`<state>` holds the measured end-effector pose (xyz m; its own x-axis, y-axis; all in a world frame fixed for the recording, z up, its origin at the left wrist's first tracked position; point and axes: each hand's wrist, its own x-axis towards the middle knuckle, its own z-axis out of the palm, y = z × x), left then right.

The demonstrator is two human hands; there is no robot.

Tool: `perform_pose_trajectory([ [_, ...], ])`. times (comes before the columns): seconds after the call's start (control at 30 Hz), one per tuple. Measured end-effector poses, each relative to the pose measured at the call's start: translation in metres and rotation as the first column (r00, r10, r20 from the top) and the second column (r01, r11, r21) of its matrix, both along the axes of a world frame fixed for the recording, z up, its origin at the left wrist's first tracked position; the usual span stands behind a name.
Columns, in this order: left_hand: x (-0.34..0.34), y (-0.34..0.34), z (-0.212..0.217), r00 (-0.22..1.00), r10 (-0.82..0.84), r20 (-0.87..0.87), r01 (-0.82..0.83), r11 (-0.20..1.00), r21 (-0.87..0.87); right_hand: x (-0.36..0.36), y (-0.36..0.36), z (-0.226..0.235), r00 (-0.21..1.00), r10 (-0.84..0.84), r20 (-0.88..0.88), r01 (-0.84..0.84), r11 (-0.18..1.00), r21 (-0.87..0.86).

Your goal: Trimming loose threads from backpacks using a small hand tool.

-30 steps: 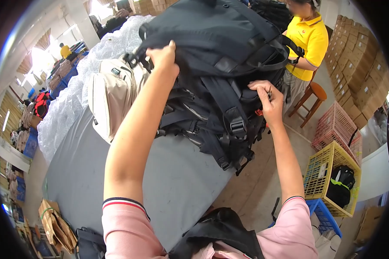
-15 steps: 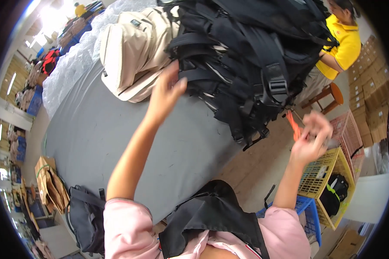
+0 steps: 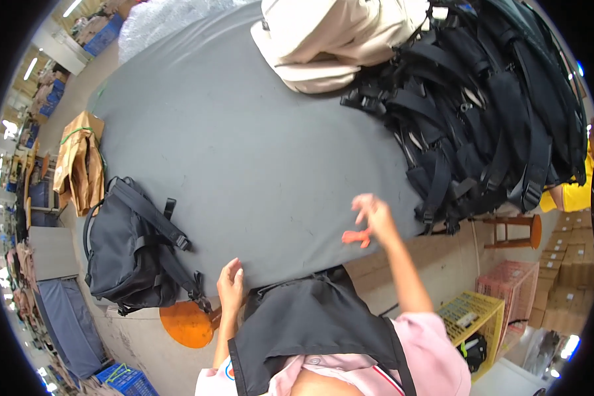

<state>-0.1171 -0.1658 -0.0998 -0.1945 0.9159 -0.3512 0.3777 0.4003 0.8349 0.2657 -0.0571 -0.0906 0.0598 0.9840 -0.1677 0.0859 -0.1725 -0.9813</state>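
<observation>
My left hand (image 3: 230,284) is at the table's near edge, right of a black backpack (image 3: 129,247). Its fingers curve loosely, the thumb stands apart, and nothing is in it. My right hand (image 3: 374,218) is over the grey-covered table (image 3: 257,158), thumb and index finger apart. An orange scissors-like tool (image 3: 357,237) juts from its palm side, held by the lower fingers; the rest of the tool is hidden. The backpack lies at the table's left end, its straps toward my left hand. A cream backpack (image 3: 336,46) lies at the far side, beside a heap of black backpacks (image 3: 482,112).
A brown paper bag (image 3: 80,162) stands past the left end. An orange-brown stool (image 3: 188,325) is under the near left edge. Yellow (image 3: 472,310) and pink crates (image 3: 508,287) stand at right, with stacked cartons (image 3: 567,264) beyond. A person in yellow (image 3: 571,195) is behind the heap.
My view has swung left and down. Both hands have drawn back from the backpacks toward me. The orange tool has come along with my right hand, from beside the crates to over the table.
</observation>
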Motion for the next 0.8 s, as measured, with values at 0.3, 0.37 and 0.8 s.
perform_pose_trajectory([
  [0.3, 0.012, 0.087, 0.010, 0.835, -0.119, -0.538, 0.356, 0.862, 0.362, 0.092, 0.094, -0.041, 0.962, -0.167, -0.216, 0.140, 0.981, -0.133],
  [0.37, 0.043, 0.124, 0.010, 0.803, -0.177, -0.569, 0.455, 0.797, 0.396, 0.067, 0.088, -0.045, 0.963, -0.047, -0.265, 0.017, 0.993, -0.116],
  [0.8, 0.109, 0.097, 0.013, 0.774, -0.606, 0.184, 0.572, 0.794, 0.207, 0.050, 0.049, -0.036, 0.997, -0.079, -0.010, 0.077, 0.992, -0.098],
])
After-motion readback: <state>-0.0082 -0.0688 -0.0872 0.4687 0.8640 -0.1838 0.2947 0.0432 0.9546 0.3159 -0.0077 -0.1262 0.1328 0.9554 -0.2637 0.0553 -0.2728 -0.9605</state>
